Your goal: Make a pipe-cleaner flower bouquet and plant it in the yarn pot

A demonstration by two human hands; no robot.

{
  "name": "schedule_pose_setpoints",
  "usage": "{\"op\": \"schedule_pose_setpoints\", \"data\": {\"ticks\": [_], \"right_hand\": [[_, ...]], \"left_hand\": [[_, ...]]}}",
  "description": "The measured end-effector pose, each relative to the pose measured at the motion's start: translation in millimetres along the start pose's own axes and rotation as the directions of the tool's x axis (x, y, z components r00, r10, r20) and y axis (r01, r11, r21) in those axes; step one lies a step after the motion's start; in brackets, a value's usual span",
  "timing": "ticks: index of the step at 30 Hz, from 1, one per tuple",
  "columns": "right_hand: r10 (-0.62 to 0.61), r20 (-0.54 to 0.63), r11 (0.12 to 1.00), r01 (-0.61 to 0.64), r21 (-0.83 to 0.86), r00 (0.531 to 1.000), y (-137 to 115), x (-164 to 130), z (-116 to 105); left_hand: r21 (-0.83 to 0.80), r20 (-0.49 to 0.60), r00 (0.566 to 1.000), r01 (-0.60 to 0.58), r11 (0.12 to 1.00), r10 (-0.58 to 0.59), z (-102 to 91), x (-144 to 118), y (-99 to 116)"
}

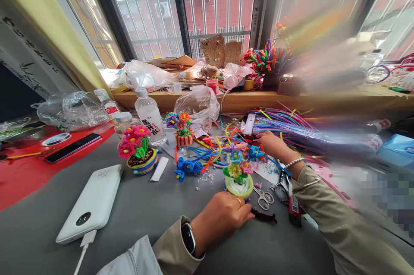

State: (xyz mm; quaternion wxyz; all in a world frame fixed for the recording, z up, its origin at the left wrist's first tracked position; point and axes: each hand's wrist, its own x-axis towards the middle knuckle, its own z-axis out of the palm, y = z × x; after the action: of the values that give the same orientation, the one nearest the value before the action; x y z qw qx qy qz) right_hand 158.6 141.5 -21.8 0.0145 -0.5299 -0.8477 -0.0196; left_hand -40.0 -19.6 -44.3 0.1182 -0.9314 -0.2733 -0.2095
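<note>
My left hand [221, 216] is closed in front of a small pot of pipe-cleaner flowers [238, 185] with a pale green rim. A short dark brown pipe-cleaner piece [265, 216] sticks out from its fingertips toward the right. Farther off, my right hand [274, 144] reaches into the pile of loose pipe cleaners, beside the bundled pipe cleaners [284, 121]. Its fingertips are partly hidden, so I cannot make out whether they grip anything. Blue pipe-cleaner flowers [188, 167] lie left of the pot. Small scissors [264, 198] rest just right of it.
A pink-flowered pot [140, 160], a striped pot [184, 138] and a water bottle [149, 115] stand at the left. Nearer lie a white power bank [93, 197] and a phone [73, 147]. A red-handled cutter [294, 208] is beneath my right forearm. The far right is blurred.
</note>
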Motion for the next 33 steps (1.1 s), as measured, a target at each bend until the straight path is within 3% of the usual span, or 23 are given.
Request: {"op": "schedule_pose_setpoints", "data": {"ticks": [5, 11, 16, 21, 27, 33], "right_hand": [[-0.002, -0.009, 1.0, 0.002, 0.006, 1.0, -2.0, -0.1, 0.9], [0.058, -0.106, 0.998, -0.057, 0.01, 0.993, 10.3, -4.4, -9.5], [0.285, -0.249, 0.955, -0.296, -0.007, 0.926, 44.6, -4.8, -19.6], [0.38, -0.175, 0.919, -0.393, -0.043, 0.908, 74.3, -10.3, -12.7], [0.452, -0.177, 0.88, -0.47, -0.069, 0.874, 74.2, -9.0, -6.3], [0.529, -0.265, 0.835, -0.55, -0.009, 0.807, 83.3, -10.9, -23.5]], "left_hand": [[-0.019, -0.049, 0.999, 0.02, 1.0, -0.021, -3.6, 1.2, 0.4], [-0.067, -0.14, 0.989, 0.035, 0.997, -0.044, -5.3, 1.8, -0.3], [-0.072, -0.143, 0.989, 0.025, 0.997, -0.035, -4.9, 2.0, 0.2], [-0.085, -0.143, 0.989, 0.028, 0.996, -0.04, -4.9, 1.4, 0.8], [-0.088, -0.103, 0.993, 0.044, 0.995, -0.053, -3.7, -0.2, 1.3], [-0.095, -0.101, 0.993, 0.046, 0.994, -0.056, -6.5, 0.7, 1.3]]}}
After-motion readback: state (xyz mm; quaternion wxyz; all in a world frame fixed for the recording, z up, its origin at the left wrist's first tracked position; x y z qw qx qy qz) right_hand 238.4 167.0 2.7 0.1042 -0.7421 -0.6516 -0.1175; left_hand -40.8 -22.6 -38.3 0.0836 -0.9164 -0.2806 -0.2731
